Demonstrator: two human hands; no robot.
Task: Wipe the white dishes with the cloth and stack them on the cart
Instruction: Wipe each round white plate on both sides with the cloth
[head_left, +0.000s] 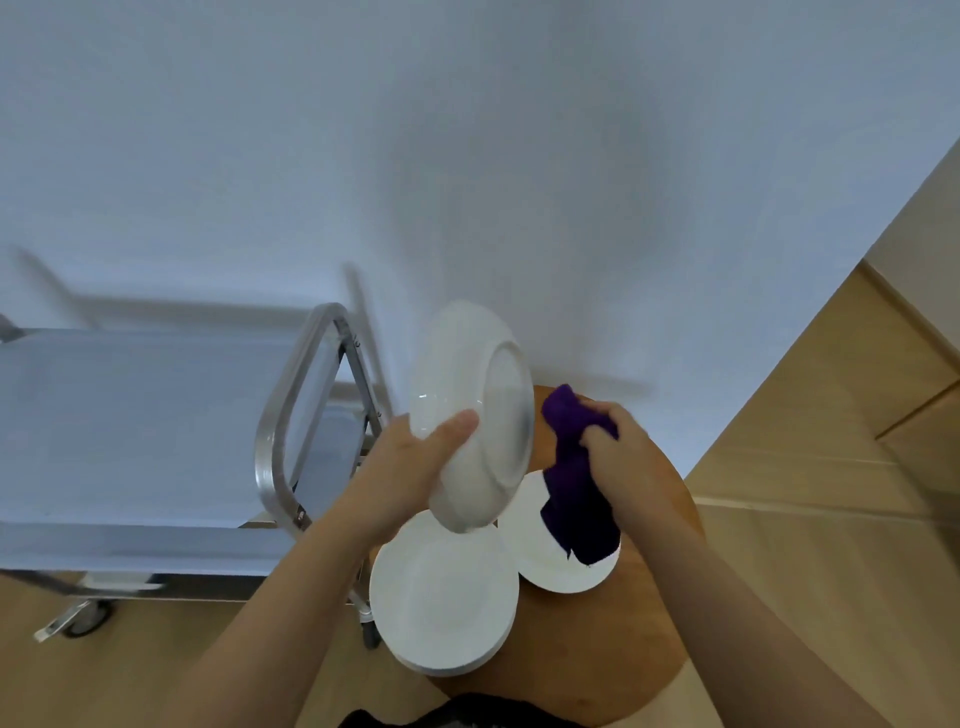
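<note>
My left hand grips a white plate by its rim and holds it tilted on edge above the round wooden table, its underside facing right. My right hand holds a purple cloth just right of that plate; the cloth hangs down over another white plate lying on the table. A stack of white plates sits at the table's left edge, below the held plate. The steel cart stands to the left with nothing showing on its top shelf.
The cart's metal handle rises close to my left forearm. A white wall runs behind the cart and table. Wooden floor lies to the right and below. A cart wheel shows at the lower left.
</note>
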